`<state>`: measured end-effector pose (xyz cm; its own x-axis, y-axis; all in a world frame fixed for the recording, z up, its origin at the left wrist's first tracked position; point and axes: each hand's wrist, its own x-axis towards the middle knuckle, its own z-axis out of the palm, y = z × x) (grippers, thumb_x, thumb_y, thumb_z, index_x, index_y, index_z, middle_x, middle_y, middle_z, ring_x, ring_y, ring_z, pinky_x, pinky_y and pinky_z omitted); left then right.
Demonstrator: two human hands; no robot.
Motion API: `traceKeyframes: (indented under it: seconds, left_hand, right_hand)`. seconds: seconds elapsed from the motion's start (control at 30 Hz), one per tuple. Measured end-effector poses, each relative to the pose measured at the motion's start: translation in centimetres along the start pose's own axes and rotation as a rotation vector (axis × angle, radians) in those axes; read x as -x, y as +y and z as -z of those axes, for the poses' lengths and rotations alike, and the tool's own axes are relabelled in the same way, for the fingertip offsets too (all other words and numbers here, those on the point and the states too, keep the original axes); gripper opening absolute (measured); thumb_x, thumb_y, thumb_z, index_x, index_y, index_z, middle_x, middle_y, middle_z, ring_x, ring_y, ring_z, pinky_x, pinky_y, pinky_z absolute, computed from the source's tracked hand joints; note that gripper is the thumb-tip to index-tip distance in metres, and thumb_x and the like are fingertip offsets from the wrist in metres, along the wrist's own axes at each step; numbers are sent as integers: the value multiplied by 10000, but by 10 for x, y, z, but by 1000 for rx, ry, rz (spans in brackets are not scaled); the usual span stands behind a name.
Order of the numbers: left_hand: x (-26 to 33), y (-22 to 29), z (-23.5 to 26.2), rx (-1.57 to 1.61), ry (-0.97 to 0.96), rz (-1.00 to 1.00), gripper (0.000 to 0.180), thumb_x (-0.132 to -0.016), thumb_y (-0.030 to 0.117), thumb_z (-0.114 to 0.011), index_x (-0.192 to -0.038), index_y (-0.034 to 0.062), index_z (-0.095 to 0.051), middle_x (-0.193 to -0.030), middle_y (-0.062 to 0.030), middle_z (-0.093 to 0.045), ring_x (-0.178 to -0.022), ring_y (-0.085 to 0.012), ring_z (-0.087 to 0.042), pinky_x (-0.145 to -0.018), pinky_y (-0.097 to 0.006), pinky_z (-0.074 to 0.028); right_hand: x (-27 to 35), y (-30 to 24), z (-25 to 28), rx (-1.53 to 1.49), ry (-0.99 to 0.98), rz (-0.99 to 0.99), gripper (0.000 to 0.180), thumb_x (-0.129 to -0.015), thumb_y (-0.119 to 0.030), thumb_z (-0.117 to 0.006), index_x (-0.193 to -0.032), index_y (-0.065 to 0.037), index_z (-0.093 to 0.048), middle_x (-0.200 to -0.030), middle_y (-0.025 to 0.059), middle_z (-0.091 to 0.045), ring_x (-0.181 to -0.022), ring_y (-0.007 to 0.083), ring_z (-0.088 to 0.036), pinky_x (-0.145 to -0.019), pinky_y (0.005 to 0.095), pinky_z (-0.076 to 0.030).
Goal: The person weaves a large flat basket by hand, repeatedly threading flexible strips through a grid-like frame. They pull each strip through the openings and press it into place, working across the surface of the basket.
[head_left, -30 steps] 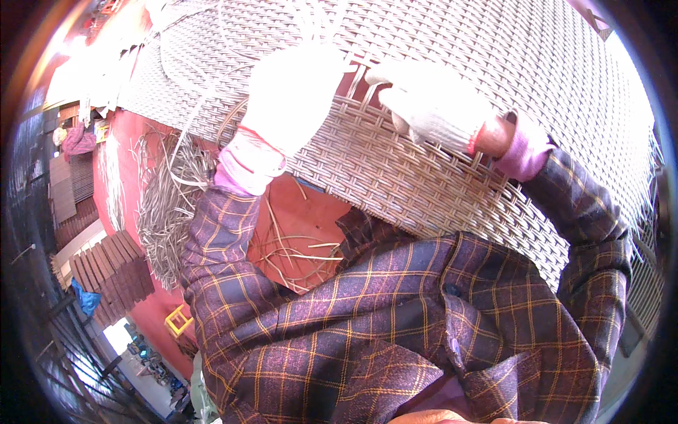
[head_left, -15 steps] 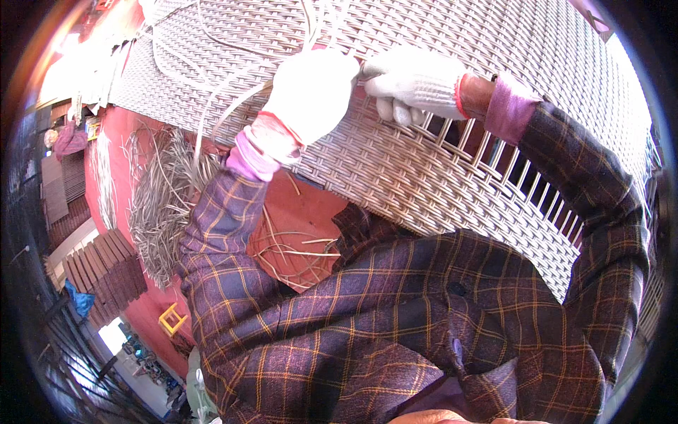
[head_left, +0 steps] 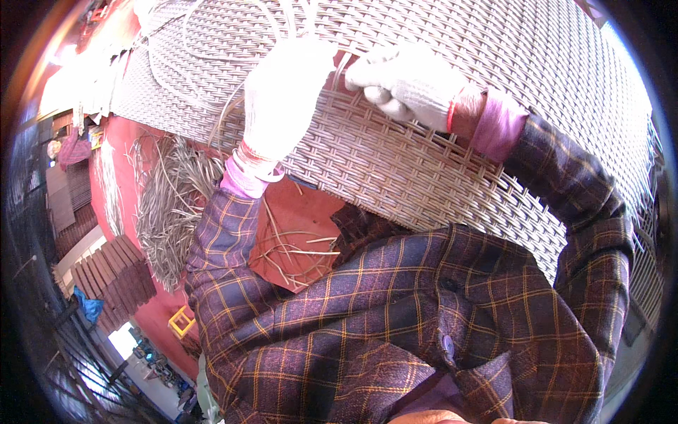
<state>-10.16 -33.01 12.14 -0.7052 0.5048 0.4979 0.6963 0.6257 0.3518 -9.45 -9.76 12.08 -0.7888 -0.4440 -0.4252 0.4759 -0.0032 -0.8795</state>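
A large woven wicker panel (head_left: 395, 169) of grey-beige strands stretches across the space in front of me. My left hand (head_left: 286, 99), in a white knit glove, is closed at the weave's edge. Pale weaving strands (head_left: 300, 20) come out beyond it and move along with it; glare washes out its fingers. Just to the right, my right hand (head_left: 406, 81), gloved too, has its fingers curled and pinched by a short strand standing up from a narrow gap in the weave. The fingertips' exact hold is partly hidden.
Long loose strands loop over the panel's far left. A bundle of grey strands (head_left: 169, 205) lies on the red floor (head_left: 159, 300) at left, near a small yellow frame (head_left: 181, 321). Offcut strands (head_left: 289, 247) lie below my left forearm. Brown slatted pieces (head_left: 113, 279) stand farther left.
Both hands have shifted left, my left one turning more upright and the strands moving with it. A small gap now opens between the hands. The open slots by my right wrist are less visible.
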Motion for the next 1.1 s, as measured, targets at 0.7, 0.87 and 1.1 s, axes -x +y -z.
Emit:
traceKeyframes:
  seconds: [0.7, 0.87, 1.1]
  left_hand:
    - [1, 29, -28, -357, -748, 68, 406, -976, 153, -691, -1380, 126, -715, -1286, -98, -743, -1200, -280, -707, -1008, -446, -548]
    - [7, -9, -31, -203, -430, -335, 339, -1000, 123, -672, -1333, 97, -726, -1313, -94, -734, -1216, -282, -695, -1052, -442, -537]
    - [10, 14, -26, 23, -106, -123, 154, -950, 117, -750, -1084, 42, -773, -1070, -102, -768, -961, -269, -740, -837, -377, -596]
  right_hand:
    - [22, -15, 23, 540, -124, -209, 484, -1082, -154, -519, -1536, 6, -574, -738, 80, -721, -508, 116, -654, -432, 266, -521]
    - [12, -4, 24, 445, -114, -222, 345, -1077, -177, -594, -1370, -17, -679, -700, 20, -670, -483, 60, -564, -410, 223, -444]
    - [12, 2, 27, 141, -94, -209, 138, -1019, -192, -714, -1050, -64, -756, -675, -68, -562, -502, 30, -449, -424, 231, -348]
